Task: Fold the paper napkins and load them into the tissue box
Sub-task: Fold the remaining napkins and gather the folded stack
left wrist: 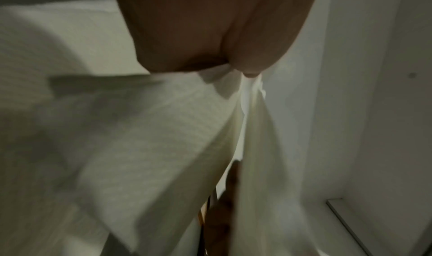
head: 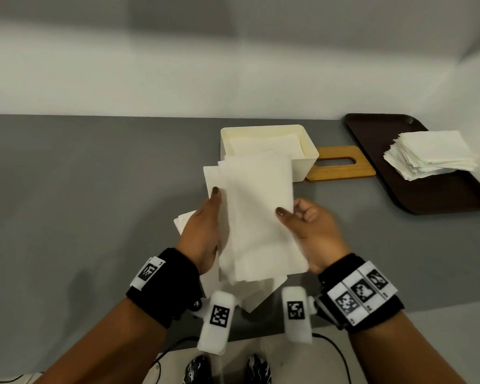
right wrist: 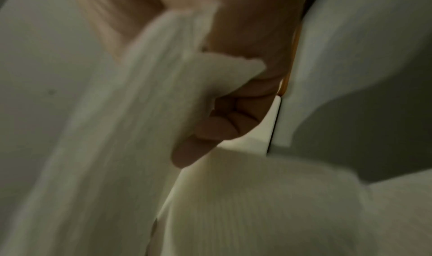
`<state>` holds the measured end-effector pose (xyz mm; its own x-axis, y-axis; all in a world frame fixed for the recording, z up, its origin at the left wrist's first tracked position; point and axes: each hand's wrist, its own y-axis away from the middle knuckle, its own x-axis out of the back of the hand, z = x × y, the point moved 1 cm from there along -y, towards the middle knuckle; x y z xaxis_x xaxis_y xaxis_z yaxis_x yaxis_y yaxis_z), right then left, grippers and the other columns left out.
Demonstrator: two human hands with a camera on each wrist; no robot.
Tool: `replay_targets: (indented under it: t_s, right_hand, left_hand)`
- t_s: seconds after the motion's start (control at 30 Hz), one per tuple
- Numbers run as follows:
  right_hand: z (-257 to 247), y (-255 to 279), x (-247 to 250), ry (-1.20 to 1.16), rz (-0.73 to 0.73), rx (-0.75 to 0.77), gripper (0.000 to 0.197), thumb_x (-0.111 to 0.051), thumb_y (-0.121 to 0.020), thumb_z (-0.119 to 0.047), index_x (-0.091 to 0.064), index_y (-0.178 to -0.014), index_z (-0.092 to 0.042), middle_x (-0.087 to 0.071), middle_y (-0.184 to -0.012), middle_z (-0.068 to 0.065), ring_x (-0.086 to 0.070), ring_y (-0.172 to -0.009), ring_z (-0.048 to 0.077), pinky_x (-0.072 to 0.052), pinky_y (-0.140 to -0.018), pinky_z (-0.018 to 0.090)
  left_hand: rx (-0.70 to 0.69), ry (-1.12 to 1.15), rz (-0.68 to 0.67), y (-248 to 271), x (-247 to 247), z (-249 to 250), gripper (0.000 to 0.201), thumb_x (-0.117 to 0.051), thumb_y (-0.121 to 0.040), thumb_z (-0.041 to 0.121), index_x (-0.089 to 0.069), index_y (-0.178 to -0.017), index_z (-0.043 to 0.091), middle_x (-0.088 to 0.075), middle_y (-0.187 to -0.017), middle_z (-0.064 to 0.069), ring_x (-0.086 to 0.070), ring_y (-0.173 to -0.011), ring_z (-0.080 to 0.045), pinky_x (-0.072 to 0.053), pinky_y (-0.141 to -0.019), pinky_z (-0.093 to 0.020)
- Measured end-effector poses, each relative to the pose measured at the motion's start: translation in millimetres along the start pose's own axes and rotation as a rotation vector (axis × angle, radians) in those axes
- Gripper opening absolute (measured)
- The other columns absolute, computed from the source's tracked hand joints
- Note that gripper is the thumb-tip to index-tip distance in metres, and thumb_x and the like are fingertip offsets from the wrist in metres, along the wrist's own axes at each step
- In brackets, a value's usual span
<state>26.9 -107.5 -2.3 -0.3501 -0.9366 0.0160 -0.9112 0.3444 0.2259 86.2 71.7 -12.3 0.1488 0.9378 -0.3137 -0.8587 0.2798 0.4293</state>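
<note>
A bundle of folded white napkins [head: 257, 217] is held up lengthwise between both hands, above the grey table and just in front of the cream tissue box [head: 305, 159]. My left hand [head: 205, 225] grips its left edge, thumb on top. My right hand [head: 305, 231] grips the right edge, thumb on the paper and fingers curled behind. The box stands without its lid and has napkins lying inside. In the left wrist view the napkins [left wrist: 145, 140] hang below the palm. In the right wrist view, blurred napkins [right wrist: 131, 130] are pinched by curled fingers [right wrist: 224, 119].
The wooden slotted lid [head: 341, 165] lies flat to the right of the box. A dark brown tray [head: 432, 195] at the far right carries a stack of unfolded napkins [head: 430, 155]. More loose napkins [head: 250, 296] lie on the table under my hands. A wall runs behind the table.
</note>
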Motion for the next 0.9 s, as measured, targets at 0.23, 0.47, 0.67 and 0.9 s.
replay_targets:
  t_s: [0.23, 0.47, 0.67, 0.9]
  right_hand:
    - [1, -1, -23, 0.102, 0.11, 0.077, 0.009, -0.065, -0.091, -0.017, -0.064, -0.099, -0.015, -0.072, -0.094, 0.008, -0.068, -0.085, 0.018, -0.054, -0.078, 0.032]
    - [-6, -8, -16, 0.138, 0.138, 0.095, 0.013, -0.071, -0.085, -0.013, -0.066, -0.097, -0.016, -0.067, -0.082, -0.004, -0.062, -0.068, -0.002, -0.048, -0.062, 0.011]
    - [-9, -9, -19, 0.084, 0.195, 0.094, 0.016, -0.075, -0.08, -0.005, -0.065, -0.087, -0.014, -0.068, -0.082, 0.006, -0.064, -0.074, 0.015, -0.054, -0.075, 0.026]
    - [-13, -8, -13, 0.058, 0.181, 0.107, 0.017, -0.076, -0.079, -0.001, -0.068, -0.083, -0.015, -0.071, -0.08, 0.004, -0.067, -0.07, 0.012, -0.055, -0.07, 0.021]
  left_hand:
    - [-0.081, 0.025, -0.062, 1, -8, -4, 0.028, -0.046, -0.102, 0.036, -0.062, -0.12, 0.023, -0.076, -0.107, 0.006, -0.072, -0.1, -0.014, -0.055, -0.083, -0.029]
    - [-0.039, -0.009, -0.119, 2, -4, -5, 0.029, -0.046, -0.102, 0.034, -0.06, -0.125, 0.022, -0.074, -0.115, 0.002, -0.07, -0.106, -0.018, -0.053, -0.092, -0.034]
    - [-0.005, -0.037, -0.156, 4, -5, -5, 0.042, -0.043, -0.1, 0.047, -0.059, -0.13, 0.022, -0.072, -0.119, 0.004, -0.068, -0.111, -0.016, -0.048, -0.101, -0.034]
    - [0.015, 0.024, -0.127, 3, -1, -3, 0.043, -0.035, -0.101, 0.05, -0.065, -0.119, 0.024, -0.075, -0.11, 0.005, -0.072, -0.101, -0.012, -0.051, -0.091, -0.032]
